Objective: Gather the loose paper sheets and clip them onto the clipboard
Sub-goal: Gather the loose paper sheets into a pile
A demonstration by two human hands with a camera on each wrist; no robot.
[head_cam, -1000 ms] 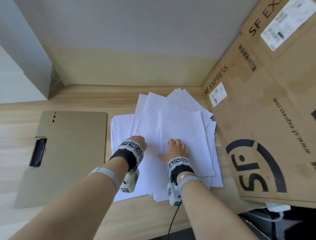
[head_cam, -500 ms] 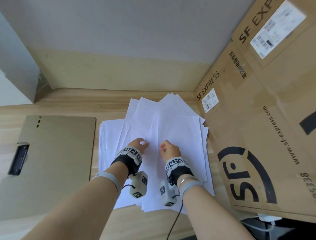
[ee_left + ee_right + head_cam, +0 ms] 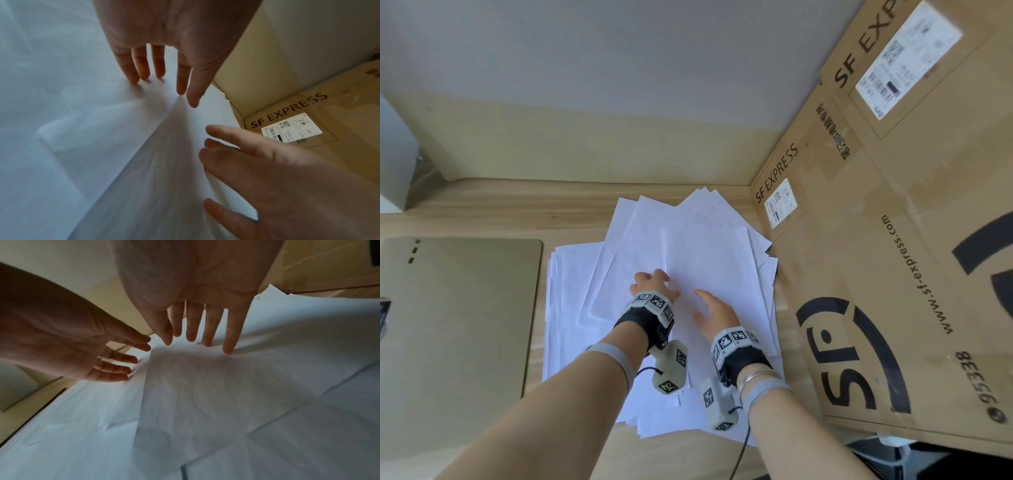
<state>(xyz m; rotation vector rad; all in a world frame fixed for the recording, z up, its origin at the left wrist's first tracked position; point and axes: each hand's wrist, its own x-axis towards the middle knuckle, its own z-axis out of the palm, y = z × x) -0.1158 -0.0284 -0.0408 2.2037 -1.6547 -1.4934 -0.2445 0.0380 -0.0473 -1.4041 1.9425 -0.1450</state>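
Observation:
A fanned pile of white paper sheets [image 3: 688, 246] lies on the wooden desk. The brown clipboard [image 3: 465, 308] lies flat to the pile's left, its black clip [image 3: 383, 317] at the frame's left edge. My left hand [image 3: 650, 282] rests its straight fingertips [image 3: 131, 81] on the pile, index and thumb at the slightly raised left edge of the top sheet [image 3: 160, 146]. My right hand [image 3: 710, 306] sits just right of it, fingers spread and straight, fingertips [image 3: 207, 344] touching the top sheet [image 3: 205, 386]. Neither hand grips anything.
A big SF Express cardboard box [image 3: 893, 274] stands against the pile's right side. A wall [image 3: 619, 85] rises behind the desk. A cable [image 3: 739, 455] hangs off the desk's front edge near my right forearm.
Both hands have slid a little farther up the pile and slightly apart. Their fingers, curled half a second ago, are now straightened. The top sheet's left edge has lifted a bit.

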